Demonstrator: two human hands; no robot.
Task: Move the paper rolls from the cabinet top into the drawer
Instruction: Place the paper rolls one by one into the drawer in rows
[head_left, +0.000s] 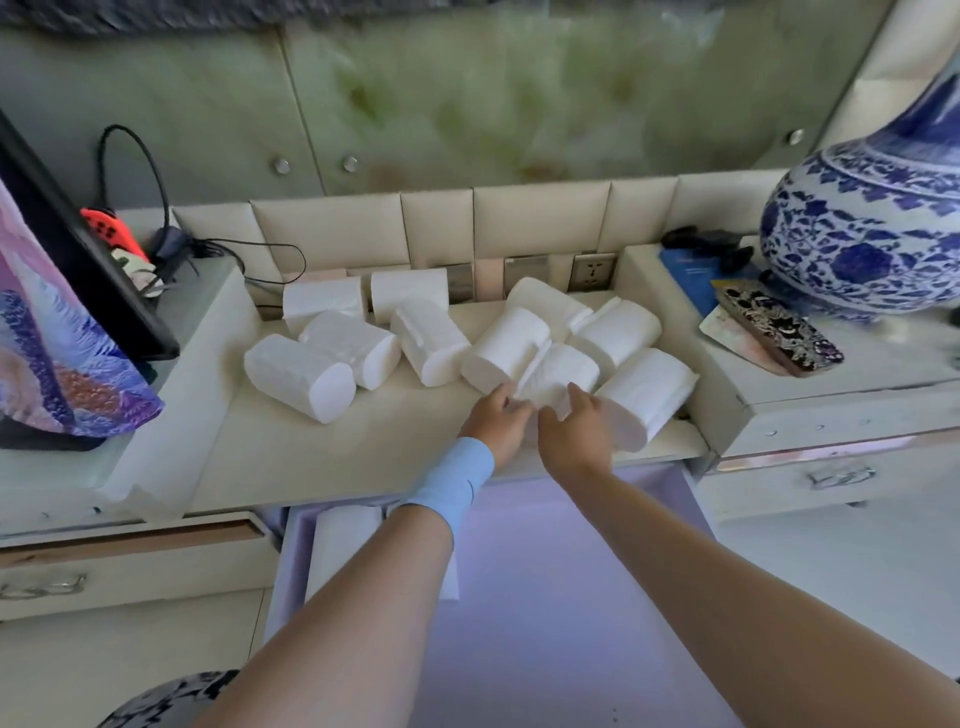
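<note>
Several white paper rolls lie on the cream cabinet top (322, 457), some in a left cluster (301, 376) and others on the right. Both my hands hold one roll (558, 376) at the front of the right cluster. My left hand (496, 421), with a blue wristband, grips its near end from the left. My right hand (579, 426) grips the same end from the right. Below my arms the lilac drawer (561, 597) stands open. Rolls (345, 540) lie at its left side, partly hidden by my left forearm.
A large blue-and-white vase (872, 228) stands on the raised right ledge, with a patterned phone case (779, 330) and cards beside it. On the left ledge stand a dark screen (78, 244), cables and a red controller (111, 228). Wall sockets (589, 270) sit behind the rolls.
</note>
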